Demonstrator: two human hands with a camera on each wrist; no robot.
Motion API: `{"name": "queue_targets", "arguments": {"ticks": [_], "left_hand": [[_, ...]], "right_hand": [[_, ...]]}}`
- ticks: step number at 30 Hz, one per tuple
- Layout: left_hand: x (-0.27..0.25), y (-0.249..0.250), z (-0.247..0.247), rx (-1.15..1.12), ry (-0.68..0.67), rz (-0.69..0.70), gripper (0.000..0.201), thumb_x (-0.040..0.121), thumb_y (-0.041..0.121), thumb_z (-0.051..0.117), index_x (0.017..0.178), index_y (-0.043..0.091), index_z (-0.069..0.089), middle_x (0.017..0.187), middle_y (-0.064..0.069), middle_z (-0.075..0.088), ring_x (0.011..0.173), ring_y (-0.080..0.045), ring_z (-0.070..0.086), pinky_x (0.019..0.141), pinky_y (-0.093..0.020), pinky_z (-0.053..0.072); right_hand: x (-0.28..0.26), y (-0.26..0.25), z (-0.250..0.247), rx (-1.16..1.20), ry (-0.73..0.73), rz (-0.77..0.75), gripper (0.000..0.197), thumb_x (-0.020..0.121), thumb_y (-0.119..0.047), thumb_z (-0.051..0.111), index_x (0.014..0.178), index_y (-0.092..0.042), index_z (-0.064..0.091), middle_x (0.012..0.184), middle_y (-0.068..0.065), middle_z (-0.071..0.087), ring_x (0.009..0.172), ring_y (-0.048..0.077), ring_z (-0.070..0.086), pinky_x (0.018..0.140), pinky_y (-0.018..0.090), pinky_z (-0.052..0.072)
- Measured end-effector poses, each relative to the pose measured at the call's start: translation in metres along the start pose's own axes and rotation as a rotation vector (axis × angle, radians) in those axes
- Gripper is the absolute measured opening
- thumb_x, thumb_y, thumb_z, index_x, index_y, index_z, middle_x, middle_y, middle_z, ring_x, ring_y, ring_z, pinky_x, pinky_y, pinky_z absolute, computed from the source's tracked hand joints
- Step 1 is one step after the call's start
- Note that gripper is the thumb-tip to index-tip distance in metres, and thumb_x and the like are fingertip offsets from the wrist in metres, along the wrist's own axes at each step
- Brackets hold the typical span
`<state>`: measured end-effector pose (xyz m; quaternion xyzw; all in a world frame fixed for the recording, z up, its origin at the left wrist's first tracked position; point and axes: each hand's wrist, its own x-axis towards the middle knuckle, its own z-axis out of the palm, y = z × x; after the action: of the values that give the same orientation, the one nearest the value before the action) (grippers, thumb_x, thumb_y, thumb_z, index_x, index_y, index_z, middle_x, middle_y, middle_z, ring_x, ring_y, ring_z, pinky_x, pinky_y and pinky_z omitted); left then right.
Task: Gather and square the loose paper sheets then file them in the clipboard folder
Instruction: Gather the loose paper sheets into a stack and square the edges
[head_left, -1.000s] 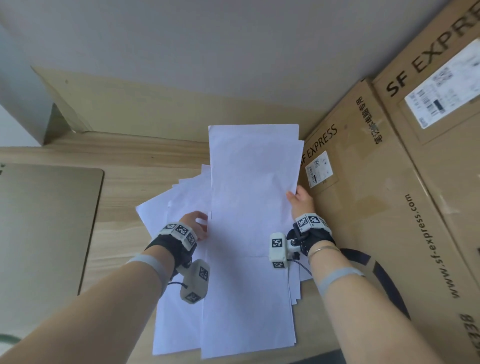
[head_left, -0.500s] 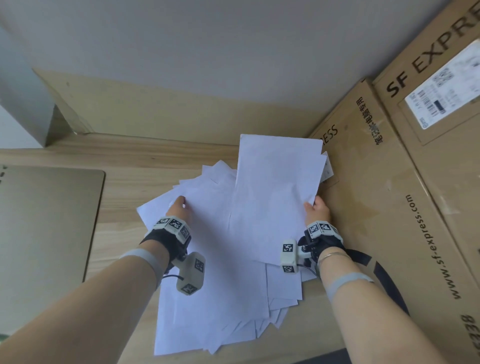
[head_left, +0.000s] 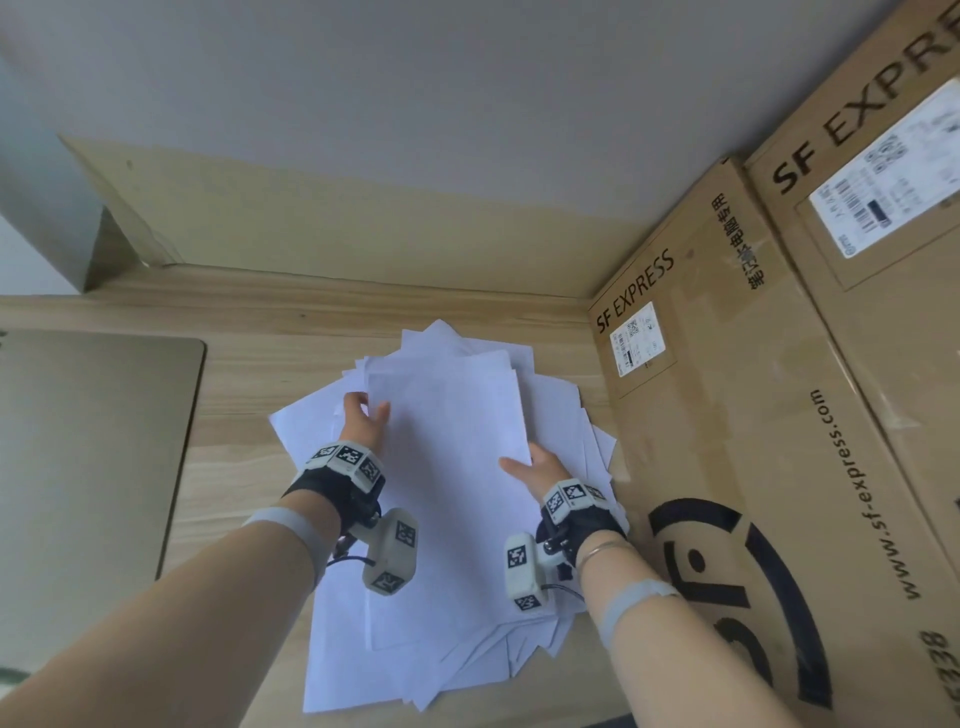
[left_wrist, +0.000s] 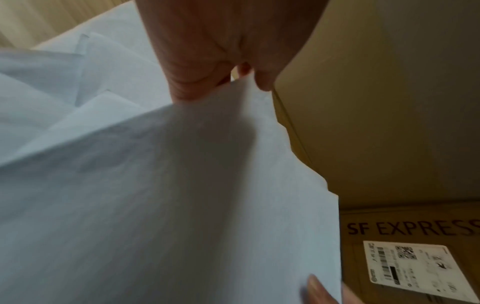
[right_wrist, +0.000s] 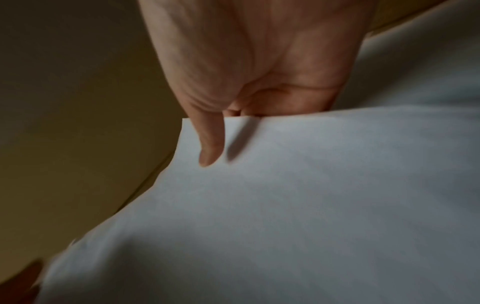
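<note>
A loose, fanned pile of white paper sheets (head_left: 363, 670) lies on the wooden desk (head_left: 244, 519). On top of it lies a smaller bundle of sheets (head_left: 447, 467), held at both long edges. My left hand (head_left: 363, 418) pinches its left edge, with the thumb on top (left_wrist: 187, 86). My right hand (head_left: 524, 467) grips the right edge, with the thumb (right_wrist: 210, 148) lying on the top sheet and the fingers under it. A flat grey-brown board (head_left: 93, 457) with a rounded corner lies at the left; I cannot tell if it is the clipboard folder.
Large SF Express cardboard boxes (head_left: 753, 415) stand against the right side of the pile and run along the desk's right. A wall and a raised wooden ledge (head_left: 311, 296) close the back. Bare desk shows between the pile and the grey board.
The bundle stood up tall between both hands; it now lies lower and flatter on the pile. Both hands moved down and closer together with it, and the pile looks more fanned.
</note>
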<state>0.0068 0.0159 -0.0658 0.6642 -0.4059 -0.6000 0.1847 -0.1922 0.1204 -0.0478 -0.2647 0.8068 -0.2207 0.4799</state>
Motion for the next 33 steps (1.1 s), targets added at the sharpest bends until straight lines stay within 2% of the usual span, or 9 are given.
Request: {"name": "queue_targets", "arguments": {"ticks": [3,5,9,12,15,17,22,26,33], "left_hand": [[-0.009,0.009,-0.003,-0.229,-0.082,0.070,0.084,0.084,0.007,0.063,0.147,0.023,0.011,0.107,-0.017,0.060,0.087,-0.029,0.060,0.086,-0.040,0.048],[-0.010,0.018,-0.011,-0.254,-0.143,0.088,0.096,0.070,0.006,0.072,0.147,0.027,0.018,0.116,-0.017,0.064,0.100,-0.033,0.063,0.096,-0.048,0.047],[-0.017,0.050,-0.019,-0.339,-0.305,0.177,0.032,0.077,-0.010,0.064,0.099,0.012,0.062,0.097,-0.006,0.074,0.075,-0.019,0.069,0.069,-0.030,0.059],[-0.025,0.075,-0.025,-0.365,-0.325,0.335,0.035,0.078,-0.015,0.059,0.087,0.018,0.062,0.068,0.014,0.075,0.066,-0.004,0.070,0.069,-0.026,0.058],[-0.033,0.084,-0.034,-0.329,-0.336,0.414,0.033,0.076,-0.012,0.063,0.089,0.018,0.063,0.069,0.017,0.075,0.066,0.002,0.071,0.072,-0.021,0.059],[-0.038,0.080,-0.036,-0.221,-0.332,0.398,0.028,0.074,-0.008,0.068,0.089,0.016,0.065,0.071,0.016,0.075,0.070,0.000,0.071,0.080,-0.026,0.056],[-0.039,0.061,-0.030,0.029,-0.205,0.297,0.052,0.068,0.024,0.076,0.114,0.004,0.063,0.114,-0.016,0.067,0.108,-0.030,0.062,0.098,-0.041,0.047],[-0.041,0.071,-0.025,0.047,-0.131,0.356,0.034,0.084,0.023,0.065,0.110,0.001,0.065,0.096,-0.012,0.064,0.078,-0.025,0.060,0.072,-0.031,0.048],[-0.031,0.059,-0.034,0.214,-0.050,0.160,0.010,0.089,0.015,0.056,0.093,0.008,0.061,0.089,-0.013,0.057,0.083,-0.023,0.054,0.073,-0.028,0.038]], "right_hand": [[-0.005,-0.011,0.002,0.042,0.137,-0.104,0.036,0.089,0.000,0.055,0.124,0.004,0.053,0.124,0.018,0.060,0.115,0.030,0.058,0.089,0.026,0.043],[-0.013,-0.026,-0.007,0.166,0.205,-0.169,0.032,0.089,0.003,0.053,0.121,0.006,0.054,0.119,0.018,0.061,0.105,0.022,0.058,0.080,0.021,0.049],[-0.027,-0.064,-0.035,0.418,0.257,-0.325,0.027,0.088,0.004,0.054,0.116,0.004,0.055,0.114,0.018,0.063,0.102,0.023,0.057,0.084,0.030,0.051],[-0.035,-0.078,-0.045,0.538,0.248,-0.407,0.013,0.082,-0.012,0.067,0.094,-0.018,0.065,0.097,0.002,0.070,0.098,0.024,0.064,0.095,0.043,0.050],[-0.039,-0.080,-0.046,0.562,0.255,-0.437,0.032,0.061,-0.037,0.082,0.085,-0.023,0.066,0.081,-0.016,0.074,0.084,0.002,0.069,0.086,0.030,0.053],[-0.042,-0.076,-0.039,0.576,0.261,-0.388,0.052,0.048,-0.046,0.086,0.089,-0.022,0.065,0.090,-0.014,0.072,0.093,0.009,0.067,0.088,0.027,0.051],[-0.040,-0.065,-0.015,0.352,0.292,-0.266,0.044,0.079,-0.010,0.072,0.118,0.001,0.054,0.121,0.017,0.061,0.106,0.024,0.059,0.085,0.030,0.045],[-0.040,-0.076,-0.019,0.370,0.315,-0.309,0.032,0.082,-0.007,0.068,0.110,0.005,0.061,0.111,0.017,0.065,0.093,0.020,0.060,0.079,0.028,0.047],[-0.015,-0.025,-0.022,0.016,0.315,-0.065,0.031,0.094,-0.028,0.051,0.117,-0.008,0.054,0.117,0.011,0.061,0.103,0.026,0.058,0.086,0.032,0.043]]}}
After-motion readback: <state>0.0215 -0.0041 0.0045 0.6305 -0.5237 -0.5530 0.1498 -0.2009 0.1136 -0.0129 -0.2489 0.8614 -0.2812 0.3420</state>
